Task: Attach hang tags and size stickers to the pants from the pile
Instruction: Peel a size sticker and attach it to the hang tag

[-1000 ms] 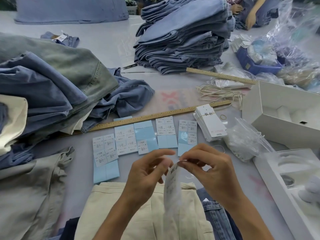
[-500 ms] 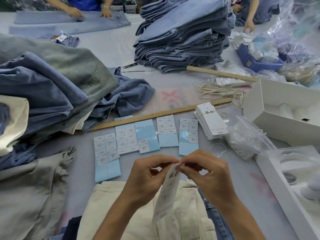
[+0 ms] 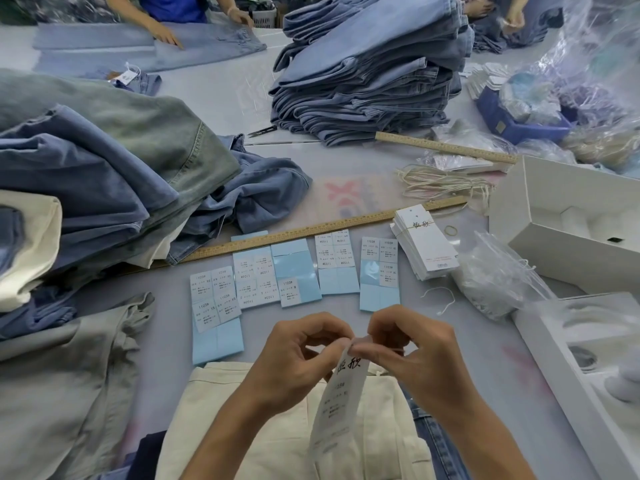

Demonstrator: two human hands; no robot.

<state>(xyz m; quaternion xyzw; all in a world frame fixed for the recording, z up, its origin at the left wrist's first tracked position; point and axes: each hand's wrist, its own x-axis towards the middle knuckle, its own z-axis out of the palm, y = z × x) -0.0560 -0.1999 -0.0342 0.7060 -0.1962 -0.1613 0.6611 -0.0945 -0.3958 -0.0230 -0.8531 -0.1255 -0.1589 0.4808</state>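
Note:
A white hang tag (image 3: 341,403) with black characters hangs over cream pants (image 3: 249,424) at the near table edge. My left hand (image 3: 298,362) and my right hand (image 3: 412,351) both pinch the tag's top end, fingertips meeting. Several blue sheets of size stickers (image 3: 294,271) lie in a row beyond my hands. A stack of hang tags (image 3: 424,242) sits to their right. A loose pile of pants (image 3: 104,174) fills the left side.
A wooden ruler (image 3: 311,230) runs behind the sticker sheets, a second ruler (image 3: 446,147) farther back. Strings (image 3: 443,183), a plastic bag (image 3: 495,278) and white boxes (image 3: 568,216) stand right. A folded jeans stack (image 3: 367,71) rises behind. Other people's hands (image 3: 166,34) work at the far edge.
My hands have come closer together and a little lower, and the tag has turned so its printed face shows. People's hands have come into view at the far edge.

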